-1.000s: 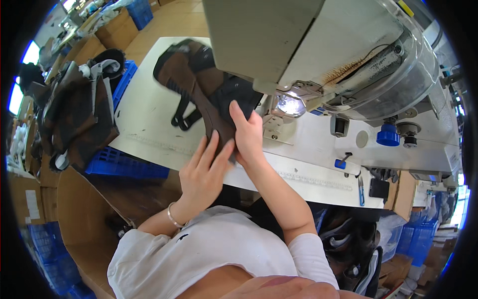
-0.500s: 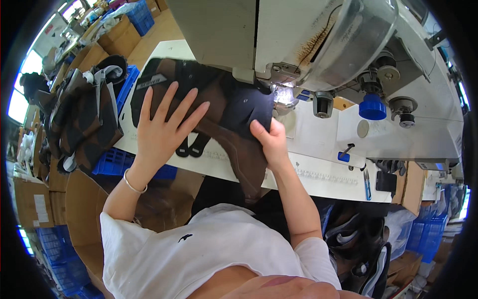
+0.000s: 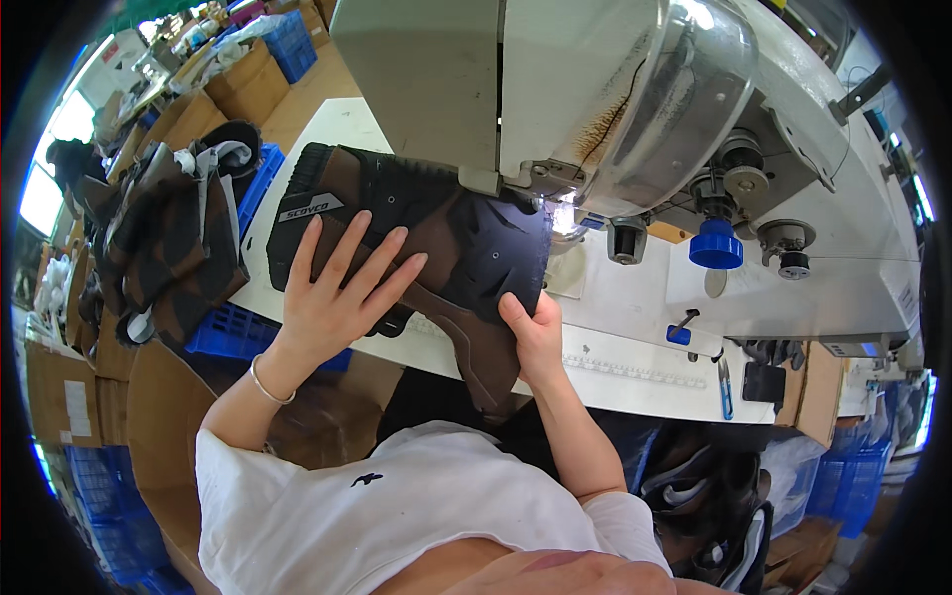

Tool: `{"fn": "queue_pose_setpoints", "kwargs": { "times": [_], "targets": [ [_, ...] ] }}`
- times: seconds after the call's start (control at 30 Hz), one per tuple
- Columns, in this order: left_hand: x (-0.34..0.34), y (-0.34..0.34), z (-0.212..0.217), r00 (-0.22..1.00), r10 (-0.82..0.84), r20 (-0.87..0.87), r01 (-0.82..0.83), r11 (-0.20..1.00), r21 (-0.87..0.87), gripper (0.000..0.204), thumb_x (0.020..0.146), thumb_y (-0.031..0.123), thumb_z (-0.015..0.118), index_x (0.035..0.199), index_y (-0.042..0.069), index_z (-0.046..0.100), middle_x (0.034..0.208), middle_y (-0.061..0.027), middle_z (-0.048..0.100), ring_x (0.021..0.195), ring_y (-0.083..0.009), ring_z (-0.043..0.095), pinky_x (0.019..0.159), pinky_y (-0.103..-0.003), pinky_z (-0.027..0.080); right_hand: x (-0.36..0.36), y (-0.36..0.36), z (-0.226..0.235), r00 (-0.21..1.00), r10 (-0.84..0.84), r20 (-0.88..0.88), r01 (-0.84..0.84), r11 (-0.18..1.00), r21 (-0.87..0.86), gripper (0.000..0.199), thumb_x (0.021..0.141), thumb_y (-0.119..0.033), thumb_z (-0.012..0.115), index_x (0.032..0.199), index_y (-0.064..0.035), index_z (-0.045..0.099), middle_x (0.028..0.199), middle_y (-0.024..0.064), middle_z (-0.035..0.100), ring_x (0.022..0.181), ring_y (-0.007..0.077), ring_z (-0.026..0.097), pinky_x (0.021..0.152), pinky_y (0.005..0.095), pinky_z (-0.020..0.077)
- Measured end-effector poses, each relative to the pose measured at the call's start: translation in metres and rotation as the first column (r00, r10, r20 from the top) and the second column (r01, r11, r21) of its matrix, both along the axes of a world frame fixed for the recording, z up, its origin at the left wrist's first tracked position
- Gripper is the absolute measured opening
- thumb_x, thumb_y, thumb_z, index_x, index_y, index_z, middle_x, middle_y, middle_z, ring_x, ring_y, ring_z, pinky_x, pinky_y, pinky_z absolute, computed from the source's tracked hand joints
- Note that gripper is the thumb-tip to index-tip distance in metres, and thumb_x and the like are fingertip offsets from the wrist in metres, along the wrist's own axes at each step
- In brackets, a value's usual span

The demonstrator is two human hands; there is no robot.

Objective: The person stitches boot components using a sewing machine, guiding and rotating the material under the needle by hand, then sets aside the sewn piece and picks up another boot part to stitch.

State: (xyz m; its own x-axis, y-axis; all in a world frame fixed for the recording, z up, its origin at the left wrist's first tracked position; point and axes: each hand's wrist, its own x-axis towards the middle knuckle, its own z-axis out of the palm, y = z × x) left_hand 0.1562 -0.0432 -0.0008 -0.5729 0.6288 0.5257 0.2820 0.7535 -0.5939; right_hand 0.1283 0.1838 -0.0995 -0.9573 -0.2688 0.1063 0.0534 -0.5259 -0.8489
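Observation:
A brown and black boot upper (image 3: 342, 178) lies across the machine's white table, with a pale badge near its left end. Its right edge sits beside the lit needle area (image 3: 563, 216) of a sewing machine (image 3: 585, 99). My left hand (image 3: 337, 297) rests on the upper with fingers spread flat. At the right edge, my right hand (image 3: 535, 337) grips the material, thumb on top and the other fingers partly hidden below. A brown flap of the upper hangs over the table's front edge. The needle itself cannot be made out.
More brown and black pieces (image 3: 159, 238) are heaped on a blue crate (image 3: 230, 332) at the left. Scissors-like blue snips (image 3: 725, 389) and a black box-shaped item (image 3: 764, 382) lie on the right of the table (image 3: 635, 369). Dark pieces (image 3: 709, 496) hang below right.
The boot upper and both hands have come slightly nearer to me, and the right thumb sits lower. The dark straps beneath the upper are now mostly covered. The whole view has shifted a little.

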Motion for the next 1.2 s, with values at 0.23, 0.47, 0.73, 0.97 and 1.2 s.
{"fn": "queue_pose_setpoints", "kwargs": {
  "times": [0.23, 0.47, 0.73, 0.97, 1.2],
  "targets": [
    [0.004, 0.007, -0.003, 1.000, -0.008, 0.005, 0.007, 0.996, 0.090, 0.035, 0.079, 0.021, 0.061, 0.114, 0.024, 0.065, 0.124, -0.0003, 0.059, 0.119, -0.0277, 0.053, 0.102, -0.053, 0.038, 0.003, 0.007, 0.005, 1.000, -0.010, 0.016, 0.009, 0.998, 0.055, 0.026, 0.092, -0.025, 0.061, 0.101, -0.0002, 0.061, 0.093, -0.0007, 0.062, 0.084, 0.0068, 0.052, 0.075, 0.0228, 0.0436],
    [-0.002, 0.001, -0.003, 0.999, -0.030, 0.032, 0.027, 0.996, 0.091, 0.035, 0.081, 0.022, 0.059, 0.116, 0.021, 0.063, 0.126, -0.0024, 0.057, 0.119, -0.0282, 0.052, 0.102, -0.054, 0.039, 0.053, 0.017, -0.020, 0.999, -0.048, 0.013, 0.038, 0.902, 0.431, 0.022, 0.088, -0.017, 0.062, 0.098, 0.0020, 0.064, 0.084, 0.0014, 0.064, 0.077, 0.0071, 0.054, 0.069, 0.0237, 0.0449],
    [0.001, 0.006, 0.009, 0.997, -0.028, 0.069, 0.019, 0.992, 0.127, 0.045, 0.071, 0.018, 0.062, 0.116, 0.021, 0.063, 0.126, -0.0026, 0.057, 0.118, -0.0273, 0.052, 0.103, -0.053, 0.039, 0.066, 0.018, -0.018, 0.990, -0.115, -0.082, 0.138, 0.905, 0.403, 0.017, 0.090, -0.014, 0.061, 0.093, 0.0029, 0.065, 0.078, 0.0008, 0.064, 0.071, 0.0066, 0.054, 0.063, 0.0226, 0.0439],
    [-0.021, 0.000, 0.024, 0.978, -0.089, 0.186, 0.059, 0.986, 0.159, 0.042, 0.071, 0.013, 0.061, 0.112, 0.019, 0.064, 0.121, -0.0030, 0.059, 0.116, -0.0281, 0.052, 0.106, -0.052, 0.035, 0.052, 0.017, -0.003, 0.994, -0.095, -0.055, 0.109, 0.921, 0.374, 0.018, 0.091, -0.014, 0.060, 0.087, 0.0026, 0.065, 0.075, -0.0005, 0.063, 0.068, 0.0060, 0.053, 0.061, 0.0228, 0.0433],
    [-0.062, -0.008, 0.040, 0.930, -0.128, 0.344, 0.077, 0.984, 0.158, 0.050, 0.065, 0.015, 0.068, 0.115, 0.019, 0.063, 0.122, -0.0002, 0.060, 0.120, -0.0221, 0.049, 0.109, -0.045, 0.029, 0.028, 0.010, 0.016, 0.992, -0.112, 0.055, 0.090, 0.946, 0.313, 0.021, 0.091, -0.015, 0.059, 0.094, 0.0040, 0.065, 0.086, 0.0063, 0.066, 0.073, 0.0099, 0.060, 0.065, 0.0230, 0.0474]
  ]
}}
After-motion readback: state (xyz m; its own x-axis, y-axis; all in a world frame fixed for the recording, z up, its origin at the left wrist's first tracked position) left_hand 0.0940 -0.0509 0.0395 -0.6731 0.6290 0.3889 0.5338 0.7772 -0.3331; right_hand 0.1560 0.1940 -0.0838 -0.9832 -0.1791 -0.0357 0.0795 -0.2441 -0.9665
